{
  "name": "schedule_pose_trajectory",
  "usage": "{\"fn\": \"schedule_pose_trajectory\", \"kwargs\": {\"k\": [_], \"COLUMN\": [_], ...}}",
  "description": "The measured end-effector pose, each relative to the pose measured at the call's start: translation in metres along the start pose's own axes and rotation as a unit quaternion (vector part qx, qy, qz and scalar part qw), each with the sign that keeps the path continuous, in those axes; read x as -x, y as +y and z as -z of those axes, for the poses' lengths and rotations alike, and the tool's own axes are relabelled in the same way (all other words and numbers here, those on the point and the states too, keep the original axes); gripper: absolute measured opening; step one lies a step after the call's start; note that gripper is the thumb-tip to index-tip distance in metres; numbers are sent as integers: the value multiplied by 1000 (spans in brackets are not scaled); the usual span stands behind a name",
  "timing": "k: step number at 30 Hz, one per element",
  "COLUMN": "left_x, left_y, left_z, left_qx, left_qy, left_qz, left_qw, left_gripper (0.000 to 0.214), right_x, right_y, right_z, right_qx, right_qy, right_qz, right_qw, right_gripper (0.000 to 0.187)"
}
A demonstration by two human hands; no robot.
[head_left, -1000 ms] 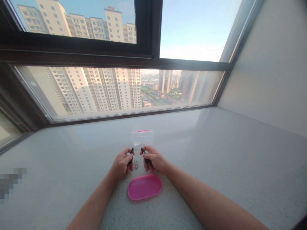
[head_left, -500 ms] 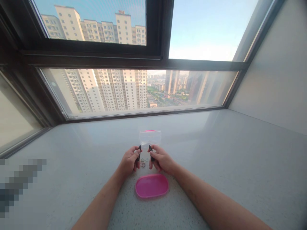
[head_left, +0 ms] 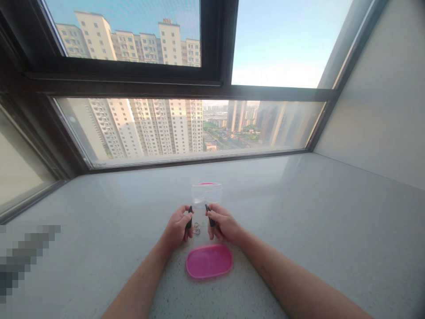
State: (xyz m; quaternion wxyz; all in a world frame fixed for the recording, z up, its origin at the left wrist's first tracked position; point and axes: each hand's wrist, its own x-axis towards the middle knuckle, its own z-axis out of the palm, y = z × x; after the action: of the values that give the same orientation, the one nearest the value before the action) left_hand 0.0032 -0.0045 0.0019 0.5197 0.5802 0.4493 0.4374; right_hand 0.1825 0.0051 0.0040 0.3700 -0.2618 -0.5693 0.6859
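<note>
Both of my hands are closed, each pinching a slim black object whose exact kind I cannot make out. My left hand [head_left: 177, 226] grips one black object [head_left: 190, 218] upright between thumb and fingers. In my right hand [head_left: 225, 223] the other black object [head_left: 210, 217] leans, its top tipped to the left. The two objects stand apart with a gap between them. Below that gap, several small rings [head_left: 197, 231] lie loose on the white speckled surface [head_left: 133, 252]. Closest to me is a shallow pink oval tray [head_left: 209, 262], with nothing visible in it.
Just beyond my hands a clear plastic bag [head_left: 206, 193] with a pink strip along its top rests on the surface. A dark window frame [head_left: 199, 91] borders the far side, and a pale wall [head_left: 375, 119] rises at the right. A pixelated patch covers the left edge.
My left hand has drawn slightly left, widening the gap between the black objects a little. The whole view has shifted slightly. The rings, tray and bag stay in place.
</note>
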Motion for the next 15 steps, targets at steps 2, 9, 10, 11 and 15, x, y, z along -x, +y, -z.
{"fn": "schedule_pose_trajectory", "kwargs": {"k": [2,9,10,11,15], "left_x": [0,0,0,0,0], "left_y": [-1,-4,-3,-3,-1], "left_z": [0,2,2,2,1], "left_qx": [-2,-6,-6,-7,-8], "left_qy": [-2,-8,-8,-7,-6], "left_qz": [-3,-2,-2,-1,0], "left_qw": [1000,1000,1000,1000,1000], "left_gripper": [18,16,17,17,18], "right_x": [0,-1,-1,-1,0], "right_y": [0,-2,-2,-2,-4], "right_z": [0,-2,-2,-2,-4], "right_qx": [-2,-8,-8,-9,-12], "right_qy": [0,13,14,14,16], "right_qz": [-3,-8,-9,-9,-8], "right_qw": [1000,1000,1000,1000,1000], "right_gripper": [22,22,22,21,19]}}
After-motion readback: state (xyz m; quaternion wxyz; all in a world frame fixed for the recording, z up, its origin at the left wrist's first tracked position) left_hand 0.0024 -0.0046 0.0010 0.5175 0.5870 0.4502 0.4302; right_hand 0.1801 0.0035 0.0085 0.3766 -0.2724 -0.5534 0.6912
